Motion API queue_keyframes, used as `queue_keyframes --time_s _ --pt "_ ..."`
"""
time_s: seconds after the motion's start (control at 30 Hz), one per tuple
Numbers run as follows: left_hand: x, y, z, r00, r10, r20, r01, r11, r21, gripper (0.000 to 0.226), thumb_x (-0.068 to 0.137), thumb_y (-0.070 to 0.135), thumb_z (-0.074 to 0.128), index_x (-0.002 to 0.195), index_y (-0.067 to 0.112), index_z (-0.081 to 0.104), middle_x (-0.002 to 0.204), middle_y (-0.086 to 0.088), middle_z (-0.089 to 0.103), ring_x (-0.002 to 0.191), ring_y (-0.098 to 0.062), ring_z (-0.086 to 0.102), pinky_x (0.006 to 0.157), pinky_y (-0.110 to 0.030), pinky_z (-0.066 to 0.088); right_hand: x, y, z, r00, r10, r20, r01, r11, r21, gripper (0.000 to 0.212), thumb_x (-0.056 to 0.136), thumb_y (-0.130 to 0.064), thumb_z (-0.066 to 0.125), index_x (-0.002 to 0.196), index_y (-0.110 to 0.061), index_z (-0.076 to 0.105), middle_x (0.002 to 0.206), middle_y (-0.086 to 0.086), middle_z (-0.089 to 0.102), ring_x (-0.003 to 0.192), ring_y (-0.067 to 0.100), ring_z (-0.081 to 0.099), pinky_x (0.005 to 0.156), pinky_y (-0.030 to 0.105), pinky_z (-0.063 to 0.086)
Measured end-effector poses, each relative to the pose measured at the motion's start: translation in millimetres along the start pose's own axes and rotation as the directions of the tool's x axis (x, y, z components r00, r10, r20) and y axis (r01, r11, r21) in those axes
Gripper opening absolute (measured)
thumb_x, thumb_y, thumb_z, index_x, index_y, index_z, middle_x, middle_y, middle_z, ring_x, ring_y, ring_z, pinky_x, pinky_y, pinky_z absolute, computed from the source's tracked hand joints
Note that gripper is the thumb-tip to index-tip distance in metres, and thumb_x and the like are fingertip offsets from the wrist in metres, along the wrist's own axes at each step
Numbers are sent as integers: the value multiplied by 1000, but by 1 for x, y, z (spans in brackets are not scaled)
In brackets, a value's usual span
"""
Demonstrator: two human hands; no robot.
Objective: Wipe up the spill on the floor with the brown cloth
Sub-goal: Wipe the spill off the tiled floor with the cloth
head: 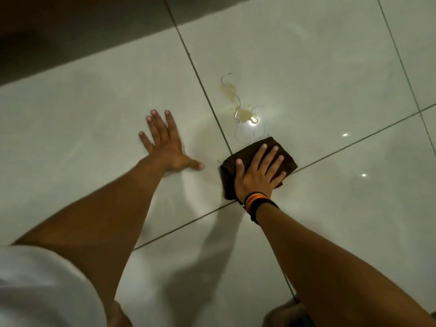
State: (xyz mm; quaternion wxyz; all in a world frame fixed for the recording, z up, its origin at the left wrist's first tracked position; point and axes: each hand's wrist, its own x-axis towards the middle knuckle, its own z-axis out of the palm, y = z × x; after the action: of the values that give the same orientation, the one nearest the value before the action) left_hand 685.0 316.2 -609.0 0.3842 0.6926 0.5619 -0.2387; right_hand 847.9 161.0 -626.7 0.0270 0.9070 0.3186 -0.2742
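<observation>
Head view, looking down at pale glossy floor tiles (330, 67) crossed by dark grout lines (200, 79); I see both bare arms reaching forward from the bottom edge.

Right hand (258, 172): palm down, fingers spread flat, pressing on the brown cloth (286, 159); not a closed grasp, the hand lies open on top of the cloth with the fingers extended toward 1 o'clock; whether the thumb hooks the cloth's left edge I cannot tell. A banded wristband (256, 202), black with orange and yellow stripes, sits on that wrist.

Brown cloth: folded into a compact pad, flat on the floor just right of frame centre; it straddles the crossing of two grout lines; its far corner points to 12 o'clock.

Spill (245, 114): a thin yellowish puddle with a clear wet outline, lying at 12 o'clock from the cloth; the outline's near end appears to reach the cloth's far edge, though the coloured part of the liquid is apart from it; a bright light reflection sits on the puddle's near-right side; a narrower streak trails off toward 11 o'clock.

Left hand (166, 143): open, fingers splayed, palm flat on the bare tile at 9 o'clock from the cloth; holds nothing; thumb points toward the cloth, apart from it.

A white garment (35, 286) fills the lower-left corner; dark shadow covers the floor at upper left.
</observation>
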Motion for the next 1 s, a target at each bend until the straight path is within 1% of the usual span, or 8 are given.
queue_keyframes --time_s 0.27,0.43,0.5,0.6,0.7,0.8,0.9,1.0 --pt "8 -6 -3 995 27 99 -32 998 53 178 54 67 91 147 9 -49 149 -27 -58 139 -49 -52 114 -72 -24 91 -63 -7 940 -303 -156 275 944 -182 78 100 -60 21 164 -17 9 172 13 6 159 38 3 123 66 5" --pt "6 -1 -9 993 -10 119 3 999 55 177 54 69 90 149 9 -47 151 -27 -56 141 -49 -50 118 -72 -17 52 -29 2 691 -717 94 703 637 -317 73 101 -60 29 163 -24 15 172 7 10 160 32 6 122 64 15" --pt "6 -1 -10 992 -19 125 14 999 48 179 52 70 90 148 9 -48 151 -26 -56 141 -49 -50 119 -72 -17 42 17 -8 727 -677 113 672 669 -316 74 99 -60 34 163 -29 15 173 3 11 160 28 7 122 63 18" --pt "10 -4 -7 992 -23 121 17 998 56 181 49 73 89 146 10 -50 150 -25 -57 142 -49 -50 118 -72 -18 69 41 -37 869 -492 48 487 836 -253 82 89 -52 40 163 -26 16 172 6 13 159 31 9 121 66 15" --pt "14 -7 -4 993 -19 115 12 998 62 182 48 76 87 143 11 -53 142 -20 -66 141 -47 -51 115 -68 -22 118 -12 -52 937 -338 -88 321 932 -167 88 86 -49 36 163 -19 10 172 8 12 159 31 7 123 66 5" --pt "18 -10 0 994 -3 107 -4 998 65 182 46 77 87 144 12 -52 140 -19 -68 138 -46 -54 111 -65 -28 153 -98 -42 926 -322 -195 295 943 -156 81 94 -55 30 163 -17 11 172 6 13 159 29 9 125 63 5" --pt "17 -11 -1 995 2 97 -8 998 61 181 47 76 87 146 13 -50 144 -19 -65 136 -45 -56 111 -65 -28 135 -128 -17 786 -606 -121 550 776 -307 71 102 -54 25 163 -19 16 171 4 17 159 29 13 125 62 8" --pt "13 -10 -4 994 5 105 -10 999 50 179 49 74 88 148 13 -48 148 -20 -62 138 -45 -55 116 -69 -23 99 -80 -15 607 -791 75 750 540 -382 67 104 -49 26 163 -22 14 172 1 16 160 26 10 124 61 13"
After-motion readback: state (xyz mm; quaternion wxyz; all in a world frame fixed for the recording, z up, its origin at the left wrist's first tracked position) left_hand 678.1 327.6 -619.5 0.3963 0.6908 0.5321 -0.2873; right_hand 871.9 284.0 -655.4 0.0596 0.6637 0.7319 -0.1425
